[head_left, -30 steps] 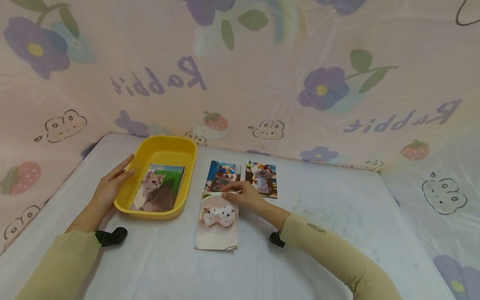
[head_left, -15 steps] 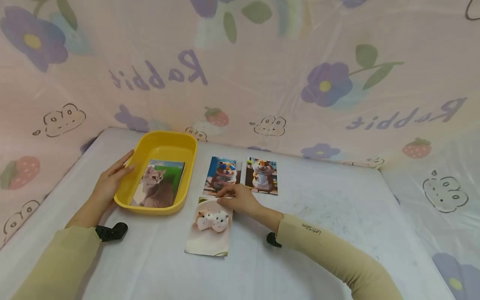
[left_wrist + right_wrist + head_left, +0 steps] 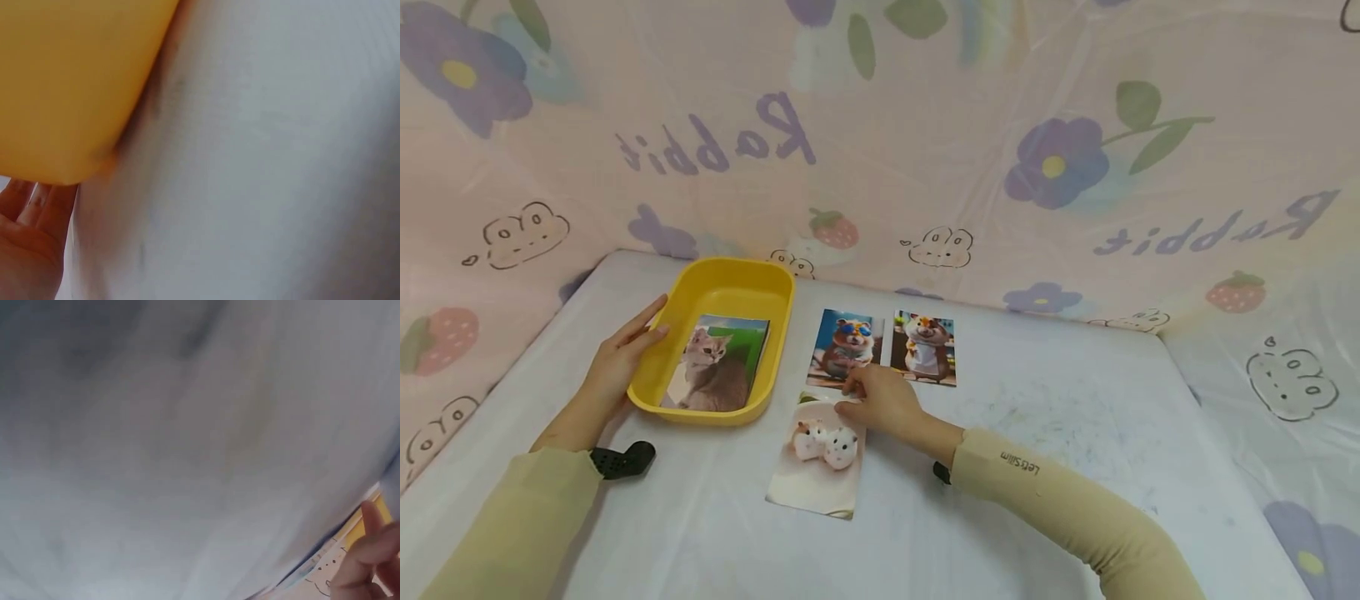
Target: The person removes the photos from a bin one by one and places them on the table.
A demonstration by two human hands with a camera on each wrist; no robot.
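My left hand [image 3: 613, 367] holds the left side of a yellow plastic tray [image 3: 718, 268], thumb at the rim and fingers along the outer wall. In the left wrist view, fingers [image 3: 47, 209] rest against the tray's wall. A photo card of a grey kitten [image 3: 715, 371] lies inside it. My right hand [image 3: 883, 404] is over the upper right corner of a card with two white hamsters [image 3: 820, 467]; thumb and forefinger are parted there. The card lies on the table, its corner hidden by the hand. Above it, a card shows a hamster in blue sunglasses [image 3: 846, 342].
Right of the sunglasses card lies another card, a hamster in a white apron [image 3: 925, 350]. A white cloth [image 3: 1037, 500] covers the table. Behind stands a pink printed curtain [image 3: 880, 150] with flowers and rabbits. Both wrists carry black devices [image 3: 625, 460].
The two-hamster card has moved left and down, away from the sunglasses card, and turned slightly. My right thumb and forefinger have spread apart. The left hand and tray keep their place.
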